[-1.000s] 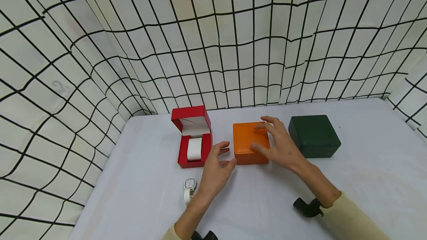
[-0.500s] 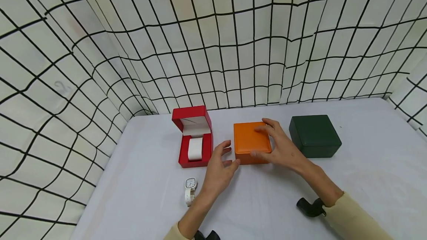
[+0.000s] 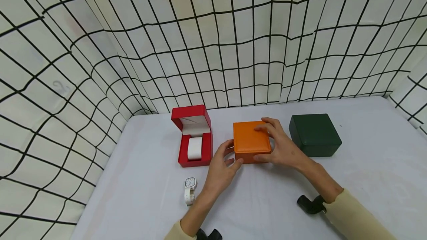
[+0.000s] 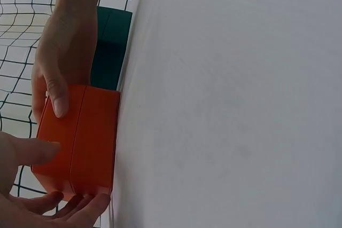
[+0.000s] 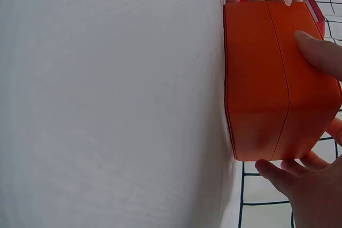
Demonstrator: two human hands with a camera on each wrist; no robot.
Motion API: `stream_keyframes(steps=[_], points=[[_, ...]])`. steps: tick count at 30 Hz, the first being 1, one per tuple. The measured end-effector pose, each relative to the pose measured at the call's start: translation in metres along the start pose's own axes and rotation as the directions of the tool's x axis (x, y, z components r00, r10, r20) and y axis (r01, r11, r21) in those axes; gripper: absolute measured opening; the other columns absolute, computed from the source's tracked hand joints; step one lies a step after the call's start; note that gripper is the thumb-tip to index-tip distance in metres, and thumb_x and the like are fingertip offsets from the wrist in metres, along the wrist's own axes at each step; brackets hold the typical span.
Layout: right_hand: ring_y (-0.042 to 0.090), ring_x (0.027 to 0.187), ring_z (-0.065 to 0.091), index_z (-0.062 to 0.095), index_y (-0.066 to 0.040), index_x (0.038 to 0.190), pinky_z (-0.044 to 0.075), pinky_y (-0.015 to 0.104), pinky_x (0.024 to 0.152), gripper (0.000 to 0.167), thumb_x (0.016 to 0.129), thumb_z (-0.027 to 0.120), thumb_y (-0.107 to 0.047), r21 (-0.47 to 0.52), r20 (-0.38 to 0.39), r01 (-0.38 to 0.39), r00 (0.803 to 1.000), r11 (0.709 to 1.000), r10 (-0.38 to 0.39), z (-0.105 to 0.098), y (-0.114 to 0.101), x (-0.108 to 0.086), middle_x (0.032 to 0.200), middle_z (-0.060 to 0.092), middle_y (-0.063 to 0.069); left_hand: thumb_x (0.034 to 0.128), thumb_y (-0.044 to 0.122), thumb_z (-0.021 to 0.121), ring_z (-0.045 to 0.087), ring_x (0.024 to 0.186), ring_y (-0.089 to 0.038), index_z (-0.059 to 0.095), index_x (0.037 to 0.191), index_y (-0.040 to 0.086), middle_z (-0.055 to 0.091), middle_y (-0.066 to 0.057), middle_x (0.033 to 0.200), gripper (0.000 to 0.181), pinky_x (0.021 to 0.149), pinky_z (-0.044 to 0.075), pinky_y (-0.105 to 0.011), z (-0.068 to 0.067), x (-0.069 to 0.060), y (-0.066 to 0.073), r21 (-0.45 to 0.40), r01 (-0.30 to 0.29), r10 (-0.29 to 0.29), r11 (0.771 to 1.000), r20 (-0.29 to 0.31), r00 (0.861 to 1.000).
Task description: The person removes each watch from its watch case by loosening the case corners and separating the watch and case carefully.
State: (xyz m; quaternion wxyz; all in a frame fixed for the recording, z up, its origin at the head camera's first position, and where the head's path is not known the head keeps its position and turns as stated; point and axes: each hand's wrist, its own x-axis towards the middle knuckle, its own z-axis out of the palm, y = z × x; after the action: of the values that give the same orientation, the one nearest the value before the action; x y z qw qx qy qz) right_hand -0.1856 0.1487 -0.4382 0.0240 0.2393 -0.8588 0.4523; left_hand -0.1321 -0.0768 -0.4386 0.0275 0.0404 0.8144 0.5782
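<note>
A closed orange box (image 3: 251, 137) stands on the white table, with a seam between lid and base. My right hand (image 3: 283, 145) grips its right part, thumb at the front and fingers over the top and right side. At the left side is my left hand (image 3: 221, 171), its fingers against that side and its thumb at the front left corner. The left wrist view shows that thumb over the front of the box (image 4: 88, 137). In the right wrist view the right thumb lies across the lid's front, with the other fingers at the side of the box (image 5: 262, 78).
Left of the hands is an open red watch box (image 3: 183, 155) with a white cushion (image 3: 195, 148). A white wristwatch (image 3: 189, 190) lies in front of it. To the right stands a closed dark green box (image 3: 314, 135). Black netting (image 3: 253, 66) surrounds the white-covered table (image 3: 143, 195).
My left hand has moved slightly right, up to the orange box. My right thumb has come down from the lid's top to the box's front. The boxes and watch have stayed in place.
</note>
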Motion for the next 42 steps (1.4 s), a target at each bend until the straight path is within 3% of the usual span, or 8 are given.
stream_keyframes(steps=[9,22,31,42], points=[[0.047,0.144,0.042,0.056,-0.011,0.137,0.047,0.066,0.11,0.072,0.076,0.094,-0.023,0.01,0.004,-0.013,1.0,1.0,0.013,-0.002,0.002,0.003,0.162,0.028,0.024,0.095,0.011,0.074,0.052,0.145,-0.034,0.045,0.154,0.01,0.051,-0.011,0.157,0.066,0.113,0.051,-0.049,0.002,0.003,0.0,-0.007,-0.012,0.012,1.0,0.0,1.0],[0.047,0.142,0.043,0.059,-0.011,0.134,0.048,0.068,0.107,0.071,0.074,0.095,-0.021,0.037,0.002,-0.029,1.0,0.999,0.029,-0.003,0.004,0.005,0.158,0.032,0.023,0.094,0.007,0.075,0.042,0.154,-0.033,0.036,0.16,0.011,0.042,-0.01,0.165,0.077,0.115,0.047,-0.049,0.004,0.009,-0.001,-0.041,-0.02,0.022,0.999,0.049,0.999],[0.047,0.142,0.044,0.061,-0.012,0.133,0.048,0.068,0.108,0.069,0.074,0.095,-0.022,0.027,0.008,-0.028,1.0,0.999,0.027,-0.005,0.004,0.007,0.157,0.035,0.022,0.0916,0.007,0.078,0.041,0.154,-0.032,0.034,0.161,0.012,0.041,-0.009,0.166,0.082,0.118,0.044,-0.05,0.005,0.012,0.002,-0.024,-0.006,0.007,1.0,0.033,0.999],[0.046,0.141,0.046,0.064,-0.014,0.132,0.048,0.067,0.109,0.066,0.074,0.094,-0.023,0.023,0.006,-0.037,0.999,0.999,0.037,-0.007,0.005,0.007,0.157,0.037,0.02,0.0886,0.002,0.08,0.042,0.153,-0.035,0.033,0.162,0.013,0.04,-0.009,0.166,0.088,0.112,0.049,-0.049,0.006,0.016,0.001,-0.038,-0.015,0.016,0.999,0.025,1.0]])
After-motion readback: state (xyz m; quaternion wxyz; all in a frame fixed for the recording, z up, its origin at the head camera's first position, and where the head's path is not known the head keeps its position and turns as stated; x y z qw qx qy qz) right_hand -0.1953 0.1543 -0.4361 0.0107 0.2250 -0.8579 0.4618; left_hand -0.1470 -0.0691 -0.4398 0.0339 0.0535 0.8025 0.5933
